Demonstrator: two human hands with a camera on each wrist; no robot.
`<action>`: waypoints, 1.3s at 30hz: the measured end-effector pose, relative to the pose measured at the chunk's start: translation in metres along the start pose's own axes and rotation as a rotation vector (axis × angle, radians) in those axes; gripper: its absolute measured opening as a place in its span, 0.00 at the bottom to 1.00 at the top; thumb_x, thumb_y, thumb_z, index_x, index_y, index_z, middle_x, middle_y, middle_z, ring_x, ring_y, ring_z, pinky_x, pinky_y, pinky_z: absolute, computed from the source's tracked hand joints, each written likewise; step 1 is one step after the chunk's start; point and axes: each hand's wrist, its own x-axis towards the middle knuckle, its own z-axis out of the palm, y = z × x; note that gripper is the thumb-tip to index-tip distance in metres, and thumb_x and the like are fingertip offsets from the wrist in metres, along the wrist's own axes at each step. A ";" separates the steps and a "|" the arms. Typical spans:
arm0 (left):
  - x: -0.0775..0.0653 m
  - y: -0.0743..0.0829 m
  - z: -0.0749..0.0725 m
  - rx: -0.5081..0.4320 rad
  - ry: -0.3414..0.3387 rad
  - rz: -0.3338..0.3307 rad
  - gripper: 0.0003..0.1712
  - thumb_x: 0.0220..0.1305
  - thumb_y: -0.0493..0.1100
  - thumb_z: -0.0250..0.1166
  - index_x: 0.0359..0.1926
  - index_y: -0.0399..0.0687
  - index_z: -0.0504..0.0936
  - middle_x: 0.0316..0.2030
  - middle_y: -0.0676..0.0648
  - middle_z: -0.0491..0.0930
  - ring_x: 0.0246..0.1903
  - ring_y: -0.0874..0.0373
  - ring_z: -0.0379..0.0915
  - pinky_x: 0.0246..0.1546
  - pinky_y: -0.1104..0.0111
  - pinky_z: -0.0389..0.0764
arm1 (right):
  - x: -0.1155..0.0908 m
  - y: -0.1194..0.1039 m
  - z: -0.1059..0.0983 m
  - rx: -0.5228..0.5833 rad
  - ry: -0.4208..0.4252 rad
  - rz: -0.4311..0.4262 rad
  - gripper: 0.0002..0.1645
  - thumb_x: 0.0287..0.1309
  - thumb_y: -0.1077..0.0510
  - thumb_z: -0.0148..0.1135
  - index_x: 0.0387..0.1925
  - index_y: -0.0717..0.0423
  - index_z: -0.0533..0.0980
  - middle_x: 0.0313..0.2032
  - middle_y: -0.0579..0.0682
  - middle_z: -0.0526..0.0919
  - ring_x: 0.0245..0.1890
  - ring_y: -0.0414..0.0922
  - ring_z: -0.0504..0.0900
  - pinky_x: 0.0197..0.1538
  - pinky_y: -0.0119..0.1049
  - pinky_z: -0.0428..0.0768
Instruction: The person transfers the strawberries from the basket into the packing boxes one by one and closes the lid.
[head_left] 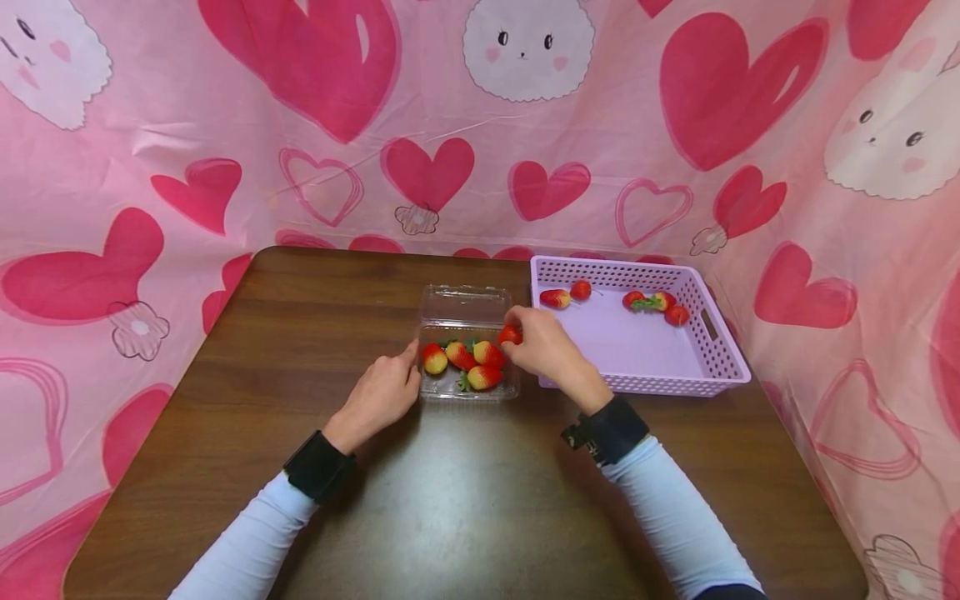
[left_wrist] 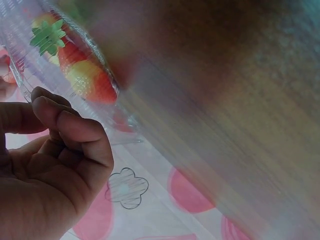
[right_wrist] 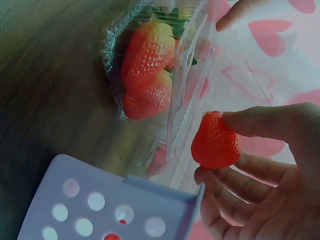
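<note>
An open clear plastic clamshell box (head_left: 467, 393) sits on the table with several red-and-yellow strawberries (head_left: 483, 377) inside. My left hand (head_left: 381, 387) is at the box's left side, its fingers curled with the tips at the rim; in the left wrist view the hand (left_wrist: 60, 155) partly covers this contact. Between thumb and fingers of my right hand (head_left: 546, 343) is a red strawberry (right_wrist: 215, 142), held at the box's right rim. The right wrist view shows the right hand (right_wrist: 270, 170) pinching it near the raised plastic edge, apart from the other strawberries.
To the right stands a lilac perforated basket (head_left: 637, 383), its near-left corner close to my right hand. Several strawberries and round red fruits (head_left: 581, 289) lie along its back. The box's lid (head_left: 465, 304) leans back. A pink heart-print cloth (head_left: 442, 100) surrounds the brown table (head_left: 450, 500).
</note>
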 end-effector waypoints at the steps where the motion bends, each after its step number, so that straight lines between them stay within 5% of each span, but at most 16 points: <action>1: 0.000 0.000 0.000 -0.001 0.000 0.000 0.32 0.75 0.37 0.59 0.75 0.28 0.67 0.18 0.49 0.71 0.12 0.56 0.59 0.15 0.65 0.69 | 0.000 -0.001 0.001 0.002 -0.005 0.003 0.23 0.60 0.60 0.73 0.55 0.65 0.81 0.40 0.56 0.85 0.38 0.52 0.80 0.44 0.44 0.85; 39: -0.001 -0.001 0.003 -0.019 0.010 0.003 0.32 0.75 0.37 0.59 0.75 0.28 0.67 0.16 0.49 0.68 0.10 0.57 0.58 0.13 0.67 0.67 | 0.006 -0.021 0.039 0.028 -0.107 -0.033 0.27 0.61 0.57 0.75 0.60 0.62 0.82 0.49 0.55 0.80 0.45 0.50 0.81 0.49 0.43 0.86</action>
